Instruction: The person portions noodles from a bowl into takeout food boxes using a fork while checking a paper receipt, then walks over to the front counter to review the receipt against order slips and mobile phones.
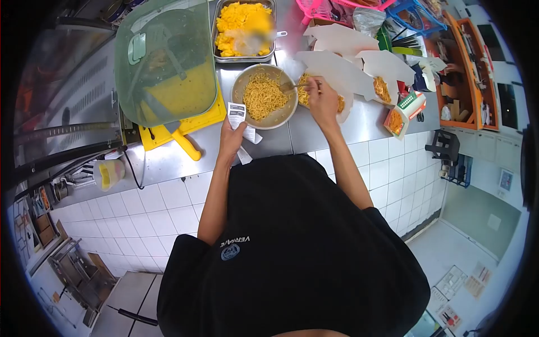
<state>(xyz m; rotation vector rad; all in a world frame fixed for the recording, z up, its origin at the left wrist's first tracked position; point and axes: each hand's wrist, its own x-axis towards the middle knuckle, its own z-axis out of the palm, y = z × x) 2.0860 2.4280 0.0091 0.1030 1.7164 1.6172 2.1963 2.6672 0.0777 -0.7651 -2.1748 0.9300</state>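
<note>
A round pan [236,92] full of cooked noodles [264,96] stands on the steel counter in front of me. At its near left edge, my left hand [231,136] is closed on a white printed paper slip [237,114]; whether it also grips a pan handle is hidden. My right hand [322,102] is closed round the end of a thin utensil [288,87], which reaches over the pan's right rim to the noodles. Its tip is too small to name. Open white takeaway boxes [358,70] with noodles in them lie just beyond my right hand.
A metal tray of yellow food [242,25] is behind the pan. To the left, a large translucent green lid or bin [168,62] and a yellow-handled knife [186,145] rest on a yellow board [152,139]. A small filled carton [397,121] stands near the right front edge.
</note>
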